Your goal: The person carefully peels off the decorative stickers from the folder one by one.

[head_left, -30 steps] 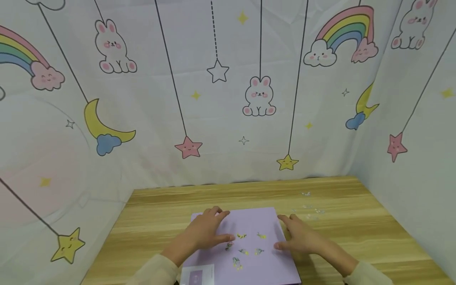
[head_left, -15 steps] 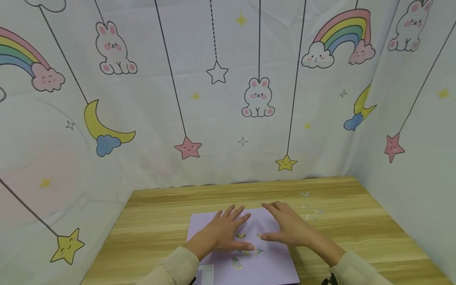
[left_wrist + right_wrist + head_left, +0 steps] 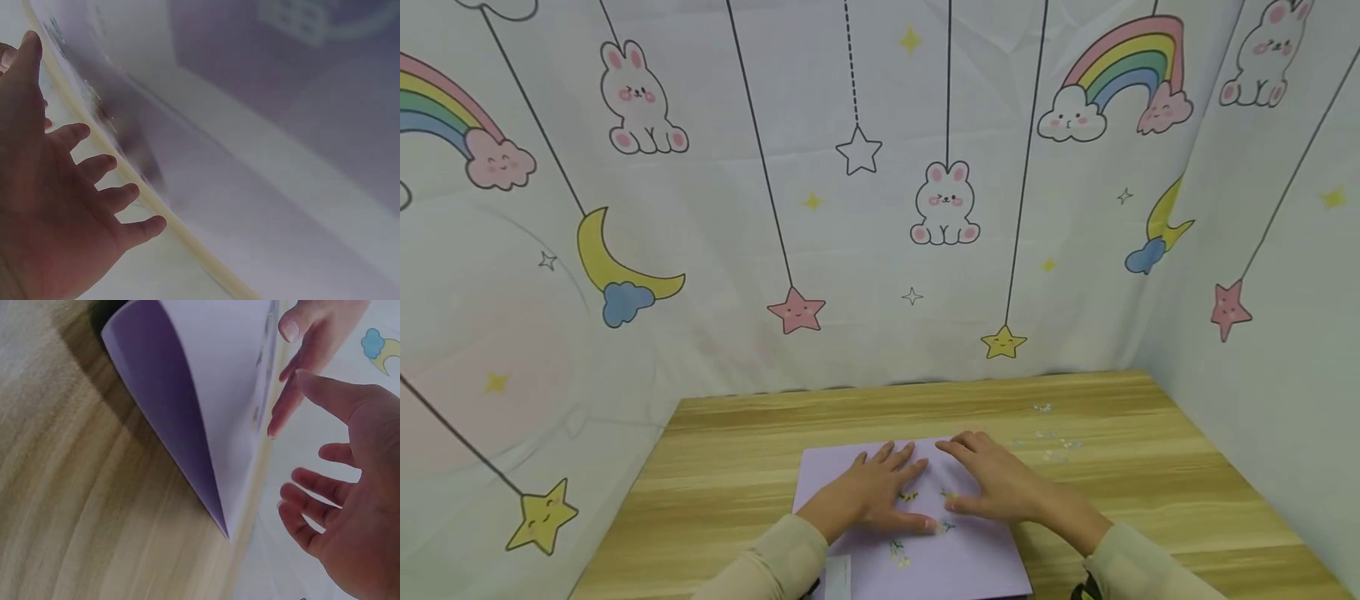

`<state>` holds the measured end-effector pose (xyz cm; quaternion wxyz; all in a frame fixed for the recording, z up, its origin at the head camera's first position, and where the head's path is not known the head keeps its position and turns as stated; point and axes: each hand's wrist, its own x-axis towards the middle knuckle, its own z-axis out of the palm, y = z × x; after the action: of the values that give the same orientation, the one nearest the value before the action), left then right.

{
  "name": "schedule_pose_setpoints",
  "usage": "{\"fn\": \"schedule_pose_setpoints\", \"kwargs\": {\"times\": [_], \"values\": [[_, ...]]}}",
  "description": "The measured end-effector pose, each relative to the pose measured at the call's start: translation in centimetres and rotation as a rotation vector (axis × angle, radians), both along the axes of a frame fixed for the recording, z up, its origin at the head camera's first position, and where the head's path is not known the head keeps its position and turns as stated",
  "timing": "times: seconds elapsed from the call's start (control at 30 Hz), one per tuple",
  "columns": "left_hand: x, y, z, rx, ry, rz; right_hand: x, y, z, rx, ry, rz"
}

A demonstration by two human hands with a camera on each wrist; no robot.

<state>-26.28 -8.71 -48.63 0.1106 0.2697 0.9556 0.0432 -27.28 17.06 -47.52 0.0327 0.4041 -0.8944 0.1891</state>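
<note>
A flat lilac rectangular thing (image 3: 962, 567), book or box I cannot tell, lies on the table with small flower stickers (image 3: 898, 554) on top. My left hand (image 3: 876, 496) is spread over its middle, hiding some stickers. Over the right part is my right hand (image 3: 1003, 483), fingers relaxed and slightly bent. Nothing is held in either palm, as the left wrist view of my left hand (image 3: 62, 206) and the right wrist view of my right hand (image 3: 369, 506) show. Whether fingertips touch the surface is unclear. Part of a white label (image 3: 838, 577) shows beneath the left sleeve.
Small pale, clear-looking pieces (image 3: 1060, 446) lie scattered on the wooden table (image 3: 722, 475), right of the lilac thing. A printed cloth (image 3: 880, 333) with rabbits and stars hangs along the table's back and sides.
From the lilac thing's left part, my left hand has moved right to its middle. My right hand has come left from the right edge over the surface. Both moved little in the last half second.
</note>
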Motion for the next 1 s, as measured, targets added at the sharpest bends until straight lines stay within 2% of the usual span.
{"fn": "schedule_pose_setpoints", "kwargs": {"times": [0.33, 0.53, 0.77, 1.0], "values": [[0.4, -0.1, -0.2, 0.005, -0.021, 0.021, -0.9, -0.6, -1.3, 0.026, -0.027, 0.085], [0.3, 0.1, -0.6, 0.013, -0.039, 0.034, -0.9, -0.8, -2.3, 0.025, -0.027, 0.082], [0.4, 0.5, -0.4, 0.004, -0.036, 0.027, -1.1, -0.4, -3.2, -0.007, -0.062, 0.067], [0.3, 0.5, -0.4, -0.011, -0.017, 0.021, -1.1, -0.2, -3.5, -0.069, -0.094, 0.062]]}}
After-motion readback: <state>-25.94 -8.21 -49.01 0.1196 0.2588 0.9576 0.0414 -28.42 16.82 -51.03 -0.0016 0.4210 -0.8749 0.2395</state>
